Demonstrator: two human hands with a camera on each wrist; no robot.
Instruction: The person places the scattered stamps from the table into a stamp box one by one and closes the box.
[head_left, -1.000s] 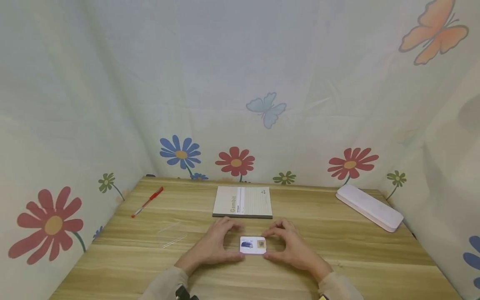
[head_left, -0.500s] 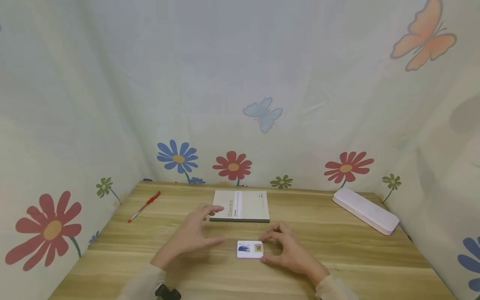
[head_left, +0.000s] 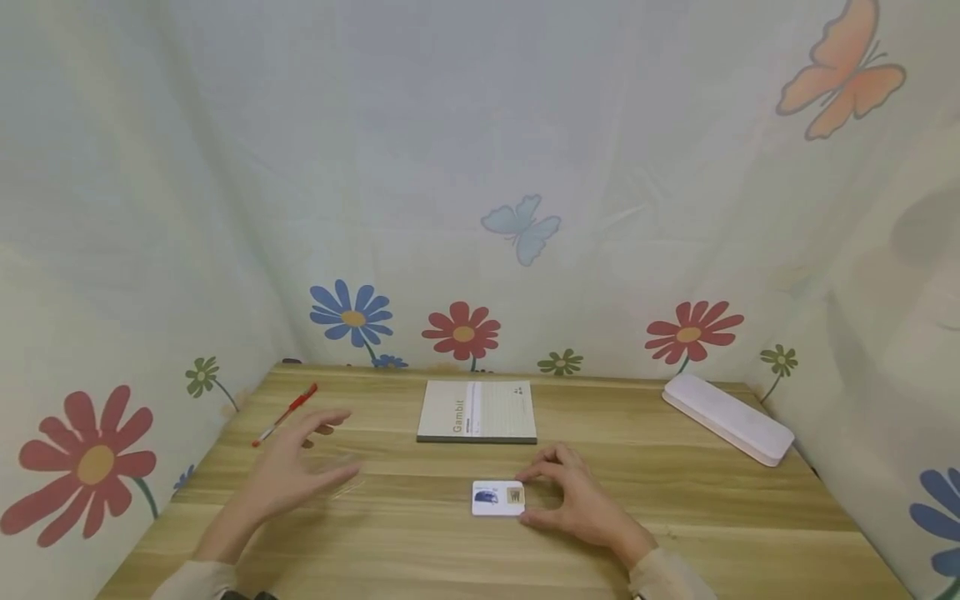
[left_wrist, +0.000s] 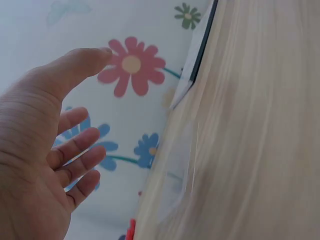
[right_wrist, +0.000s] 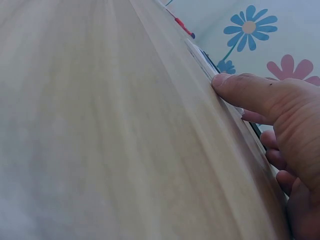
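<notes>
A small white card (head_left: 487,498) with rounded corners, a dark blue picture and a gold square lies near the front middle of the table. My right hand (head_left: 573,500) holds its right end, thumb at the near corner and index finger at the far one. In the right wrist view the thumb (right_wrist: 245,90) reaches the card's edge. Off to the left, my left hand (head_left: 292,475) hovers with fingers spread and nothing in it. A clear plastic sheet (left_wrist: 177,175) lies on the table beside it, mostly hidden behind that hand in the head view.
Behind the card lies a notebook (head_left: 498,408) marked "Gambit". A red pen (head_left: 287,413) rests at the left, just beyond my left hand. At the back right is a long pale pink case (head_left: 727,419). A flower-printed curtain (head_left: 420,167) surrounds the wooden table (head_left: 600,417).
My left hand has let go of the card's left end and moved left, over the clear sheet. The right hand stays at the card. The head view has shifted slightly.
</notes>
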